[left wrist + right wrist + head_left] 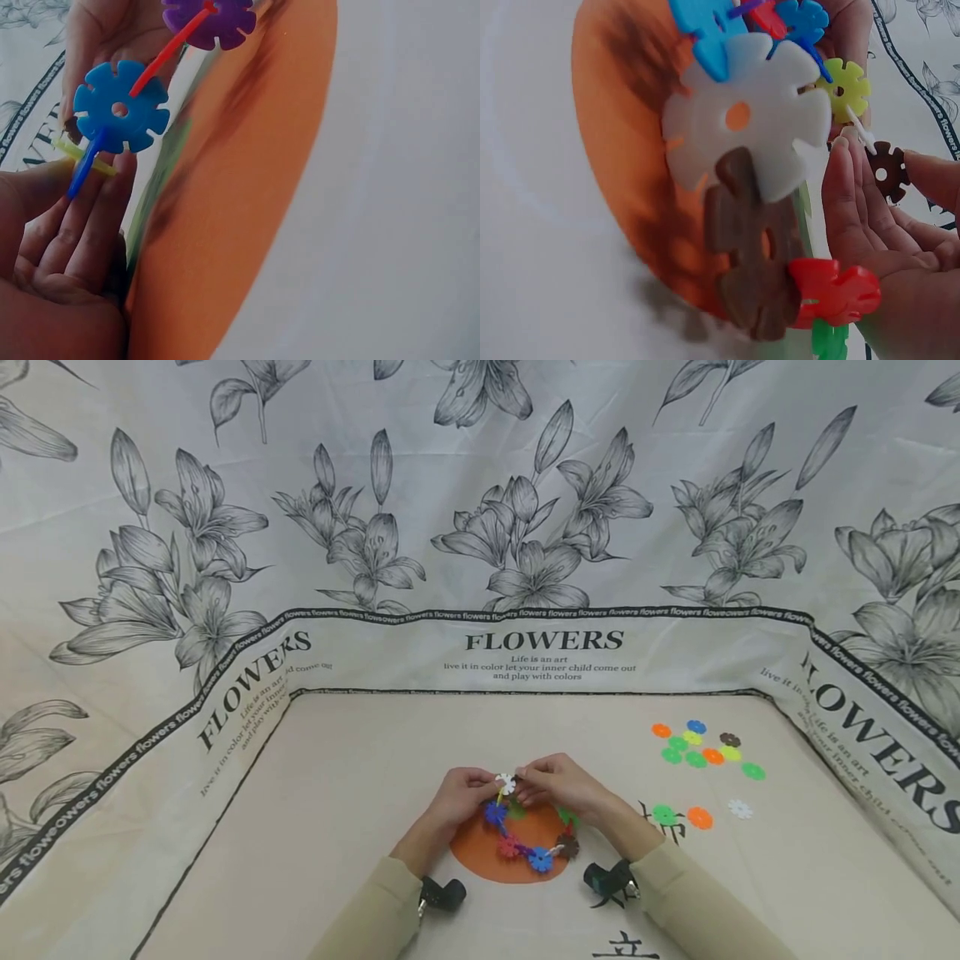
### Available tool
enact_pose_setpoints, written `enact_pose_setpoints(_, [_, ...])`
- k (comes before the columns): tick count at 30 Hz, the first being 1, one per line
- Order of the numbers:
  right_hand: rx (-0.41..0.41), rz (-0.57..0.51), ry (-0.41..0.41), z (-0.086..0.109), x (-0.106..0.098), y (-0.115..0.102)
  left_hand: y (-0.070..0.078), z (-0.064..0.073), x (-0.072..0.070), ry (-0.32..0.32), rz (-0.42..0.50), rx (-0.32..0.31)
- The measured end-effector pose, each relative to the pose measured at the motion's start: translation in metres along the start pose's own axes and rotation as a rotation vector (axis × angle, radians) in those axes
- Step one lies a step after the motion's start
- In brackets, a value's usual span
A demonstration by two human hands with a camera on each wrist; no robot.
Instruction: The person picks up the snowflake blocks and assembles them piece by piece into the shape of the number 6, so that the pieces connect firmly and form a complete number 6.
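A chain of slotted snowflake discs (540,860) hangs in a curve between both hands, in blue, red, brown, white and other colours. My left hand (459,793) pinches the yellow disc (101,166) at one end of the chain, beside a blue disc (121,107). A white disc (505,783), edge-on in the right wrist view, joins the yellow disc. My right hand (562,785) pinches a brown disc (889,171) between thumb and fingers, right against the white disc. The chain's other end, with red (834,291) and green (830,341) discs, hangs below the right hand.
An orange round shape (480,856) lies under the chain. Several loose discs (696,758) are spread at the back right; nearer are a green disc (664,815), an orange disc (700,818) and a white disc (740,809). A flower-printed cloth (547,652) encloses the table.
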State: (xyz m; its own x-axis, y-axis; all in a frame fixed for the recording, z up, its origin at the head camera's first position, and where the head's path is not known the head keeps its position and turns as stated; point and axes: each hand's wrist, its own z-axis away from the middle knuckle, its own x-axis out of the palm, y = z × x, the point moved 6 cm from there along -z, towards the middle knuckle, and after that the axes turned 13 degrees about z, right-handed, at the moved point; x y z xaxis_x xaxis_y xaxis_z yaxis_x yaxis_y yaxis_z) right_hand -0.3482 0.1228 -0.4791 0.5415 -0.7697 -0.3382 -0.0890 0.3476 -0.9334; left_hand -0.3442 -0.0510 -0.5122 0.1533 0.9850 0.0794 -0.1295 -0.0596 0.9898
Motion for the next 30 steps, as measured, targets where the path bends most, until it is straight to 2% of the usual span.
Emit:
enact_pose_setpoints(7, [0.036,-0.128,0.018,-0.001,0.004,-0.002,0.003,-0.001,0.001,0.045,0.003,0.025])
enact_pose_setpoints(11, [0.051,-0.138,0.036,-0.001,0.004,-0.002,0.004,-0.002,0.002,0.053,0.001,0.03])
enact_pose_setpoints(15, [0.061,-0.127,0.032,0.0,0.004,-0.001,0.001,-0.003,0.002,0.032,-0.007,0.009])
enact_pose_setpoints(20, [0.039,-0.062,0.016,0.002,0.005,-0.003,-0.003,-0.002,0.004,-0.047,-0.004,-0.009])
enact_pose_setpoints(25, [0.023,0.038,0.034,0.003,0.004,-0.006,-0.002,-0.001,0.006,-0.125,-0.004,-0.012])
enact_pose_setpoints(30, [-0.002,0.137,0.053,0.006,-0.001,-0.013,0.001,0.0,0.007,-0.159,0.0,-0.014])
